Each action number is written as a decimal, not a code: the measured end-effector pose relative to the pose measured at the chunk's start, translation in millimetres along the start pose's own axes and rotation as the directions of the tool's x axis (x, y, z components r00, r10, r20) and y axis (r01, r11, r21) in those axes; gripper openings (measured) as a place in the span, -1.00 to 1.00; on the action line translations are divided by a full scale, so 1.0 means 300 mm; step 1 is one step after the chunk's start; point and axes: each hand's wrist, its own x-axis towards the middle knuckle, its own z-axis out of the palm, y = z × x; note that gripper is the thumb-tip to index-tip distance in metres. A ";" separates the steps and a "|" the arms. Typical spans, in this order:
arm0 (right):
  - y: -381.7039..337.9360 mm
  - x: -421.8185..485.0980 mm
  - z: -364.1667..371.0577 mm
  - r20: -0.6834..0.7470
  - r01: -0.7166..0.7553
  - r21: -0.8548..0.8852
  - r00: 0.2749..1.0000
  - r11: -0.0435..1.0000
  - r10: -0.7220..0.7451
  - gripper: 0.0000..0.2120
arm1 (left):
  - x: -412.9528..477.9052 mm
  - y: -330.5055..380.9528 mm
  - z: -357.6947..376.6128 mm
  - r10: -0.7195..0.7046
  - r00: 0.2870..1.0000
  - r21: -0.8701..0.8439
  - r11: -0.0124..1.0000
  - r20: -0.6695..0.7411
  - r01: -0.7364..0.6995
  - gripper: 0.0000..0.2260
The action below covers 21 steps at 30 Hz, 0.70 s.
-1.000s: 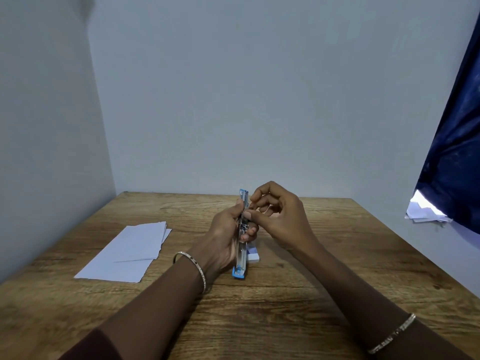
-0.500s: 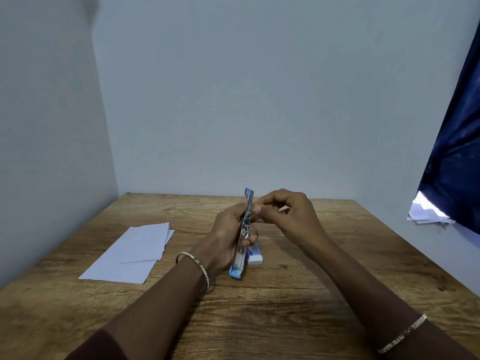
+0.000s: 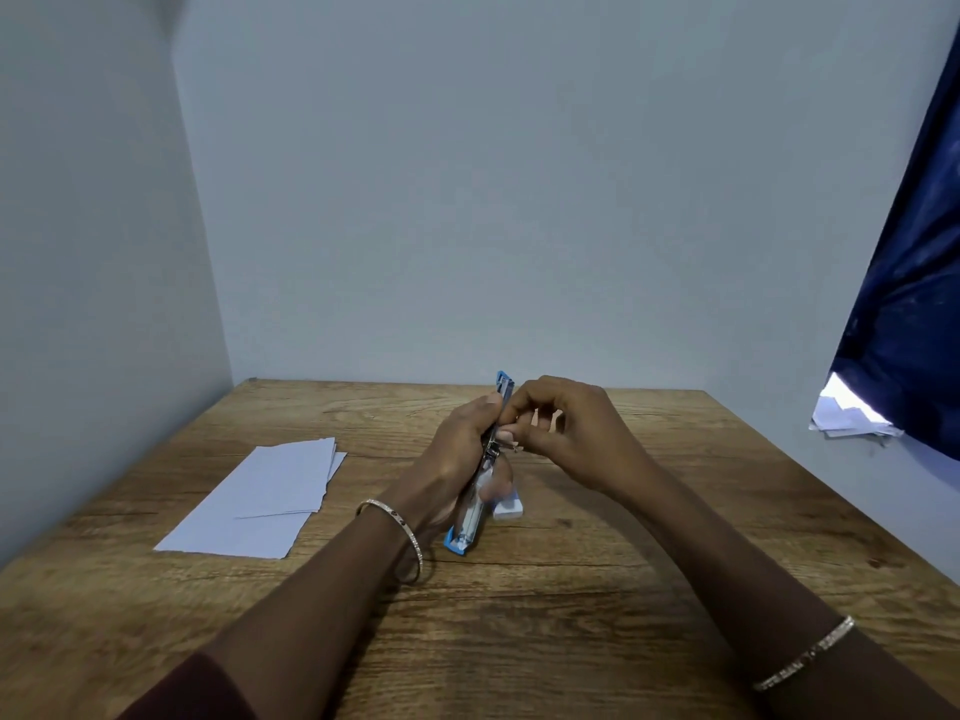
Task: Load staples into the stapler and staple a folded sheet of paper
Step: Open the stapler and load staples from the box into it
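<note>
A blue and metal stapler (image 3: 471, 522) is swung open lengthwise and held above the wooden table, its far end (image 3: 505, 383) pointing away from me. My left hand (image 3: 457, 454) grips its middle. My right hand (image 3: 566, 433) has its fingertips pinched together at the stapler's metal channel; whatever they pinch is too small to make out. A small white and blue staple box (image 3: 509, 507) lies on the table just under the hands. Folded white paper sheets (image 3: 265, 496) lie to the left.
The wooden table (image 3: 519, 615) stands in a corner, with walls at the left and back. A dark blue curtain (image 3: 914, 304) hangs at the right over a ledge with loose white papers (image 3: 847, 420). Bracelets sit on both wrists.
My right hand has shifted from the stapler's upper end down toward its middle channel, with the fingers staying pinched. The stapler has tilted slightly. My left hand keeps its grip.
</note>
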 end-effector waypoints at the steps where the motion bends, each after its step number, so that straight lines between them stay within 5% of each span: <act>1: 0.001 0.001 -0.002 0.017 -0.010 0.025 1.000 1.000 0.010 -0.90 | -0.001 -0.002 -0.001 -0.002 1.000 0.005 1.000 0.001 0.002 -0.62; 12: 0.012 -0.012 -0.017 0.205 -0.158 0.250 0.973 0.955 0.107 -0.90 | 0.004 -0.019 0.000 -0.016 1.000 0.003 1.000 0.024 0.016 -0.60; 21: 0.014 -0.004 -0.039 -0.008 -0.148 0.175 0.988 0.973 0.152 -0.91 | 0.047 -0.039 -0.031 -0.056 0.998 -0.122 0.991 -0.017 0.053 -0.68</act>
